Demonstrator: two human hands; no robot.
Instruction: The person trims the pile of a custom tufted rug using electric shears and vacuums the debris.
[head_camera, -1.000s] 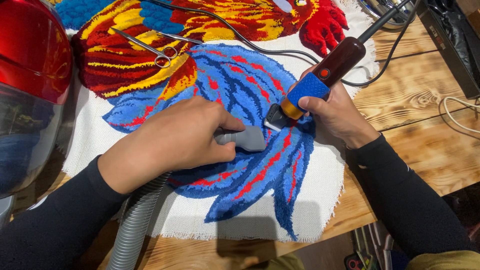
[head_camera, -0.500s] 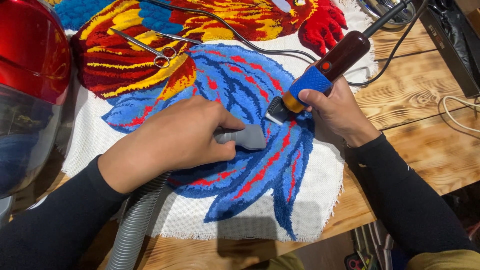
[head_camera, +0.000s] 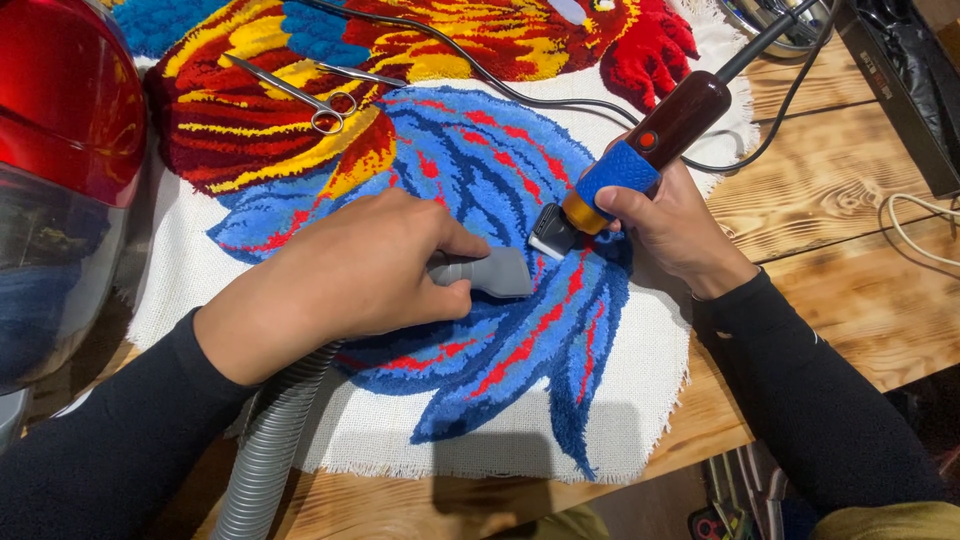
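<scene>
On a wooden table (head_camera: 800, 210), spread flat: one tufted rug (head_camera: 480, 180), pile side up, on pale woven backing cloth with frayed edges.

Right hand (head_camera: 670, 225): fingers wrapped tight round a corded electric trimmer (head_camera: 640, 160), dark red body with blue grip band. Its head is tipped down onto the blue pile at mid-rug, apparently so the blade meets the yarn at a slant.

Left hand (head_camera: 340, 275): closed over a grey vacuum nozzle (head_camera: 495, 272), ribbed grey hose (head_camera: 265, 450) trailing toward the near edge. The nozzle mouth sits just beside the trimmer head, likely to catch clippings where they fall.

Rug, appearance: feather-like blue shapes in two shades with red streaks; yellow, red and dark red bands above; dense, plush pile, raised above the bare cloth border.

Also present: steel scissors (head_camera: 300, 90) lying on the upper rug, within reach; a black cord (head_camera: 470, 65) crossing the top; a red domed shiny object (head_camera: 60, 150) at far left, kind uncertain.
</scene>
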